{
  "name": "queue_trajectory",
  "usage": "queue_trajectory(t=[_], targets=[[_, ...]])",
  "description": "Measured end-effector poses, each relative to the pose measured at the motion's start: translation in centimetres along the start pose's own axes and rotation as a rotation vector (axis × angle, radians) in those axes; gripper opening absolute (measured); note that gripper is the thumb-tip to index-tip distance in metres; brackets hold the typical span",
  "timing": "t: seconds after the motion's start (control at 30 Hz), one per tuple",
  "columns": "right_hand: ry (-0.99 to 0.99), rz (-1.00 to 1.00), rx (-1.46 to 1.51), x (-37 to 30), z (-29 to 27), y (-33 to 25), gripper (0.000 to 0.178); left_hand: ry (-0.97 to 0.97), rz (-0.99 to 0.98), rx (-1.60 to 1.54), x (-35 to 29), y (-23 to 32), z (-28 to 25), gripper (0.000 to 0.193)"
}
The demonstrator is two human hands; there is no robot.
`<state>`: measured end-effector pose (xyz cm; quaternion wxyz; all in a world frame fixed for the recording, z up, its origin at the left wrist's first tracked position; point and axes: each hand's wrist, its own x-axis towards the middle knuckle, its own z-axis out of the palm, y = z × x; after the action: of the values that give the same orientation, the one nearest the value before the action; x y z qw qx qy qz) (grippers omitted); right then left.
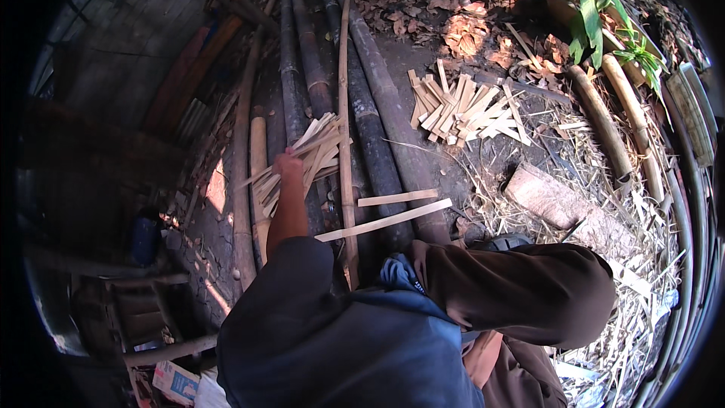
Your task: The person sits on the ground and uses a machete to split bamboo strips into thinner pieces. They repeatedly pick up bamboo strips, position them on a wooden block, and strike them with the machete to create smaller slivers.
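My left arm stretches forward to a loose pile of thin split bamboo strips (323,159) lying across long dark bamboo poles. At the pile's near left side my left hand (287,165) is closed around some of these pale strips; its fingers show only partly. Two separate strips, a shorter one (398,198) and a longer one (385,220), lie across the poles nearer to my body. Low in the view, bare skin of my right arm (483,359) shows between my shirt and trouser leg. The fingers of my right hand are hidden there.
A second heap of short bamboo strips (464,109) lies on the ground right of the poles (370,125). Nearer stands a flat worn block (563,204) amid shavings. Cut bamboo lengths (602,125) and a green plant (593,23) line the right. A blue container (145,238) is at left.
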<state>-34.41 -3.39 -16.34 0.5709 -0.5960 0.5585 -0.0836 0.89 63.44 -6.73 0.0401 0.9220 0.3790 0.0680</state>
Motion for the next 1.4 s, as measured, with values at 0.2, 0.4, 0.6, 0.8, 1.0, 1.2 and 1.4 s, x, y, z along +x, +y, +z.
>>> queue_trajectory(t=[0.2, 0.4, 0.6, 0.8, 1.0, 1.2, 1.4], targets=[[0.017, -0.019, -0.011, 0.3, -0.4, -0.3, 0.04, -0.239, 0.267, 0.433, -2.7, 0.0, 4.0, 0.037], [0.023, -0.03, -0.038, -0.2, -0.8, -0.1, 0.039, 0.056, -0.383, -0.845, -7.3, 4.3, 7.0, 0.041], [0.02, -0.029, -0.057, -1.1, -0.7, 0.5, 0.039, 0.368, 0.306, -0.508, -15.0, 7.9, 4.5, 0.043], [0.032, -0.037, -0.029, -1.5, 0.0, 0.8, 0.039, 0.015, 0.856, -0.855, -28.2, 18.6, 1.2, 0.034], [0.075, -0.075, 0.013, -1.4, 3.3, -1.0, 0.039, -0.722, 1.184, -1.023, -39.3, 29.9, 3.3, 0.028], [0.147, -0.134, 0.031, 1.0, 5.0, -2.3, 0.039, -1.083, 1.8, -0.764, -53.0, 41.1, 2.0, 0.023], [0.065, -0.034, 0.056, 1.0, 5.5, -4.5, 0.045, -1.162, 2.374, -0.724, -68.7, 47.6, 2.9, 0.019]])
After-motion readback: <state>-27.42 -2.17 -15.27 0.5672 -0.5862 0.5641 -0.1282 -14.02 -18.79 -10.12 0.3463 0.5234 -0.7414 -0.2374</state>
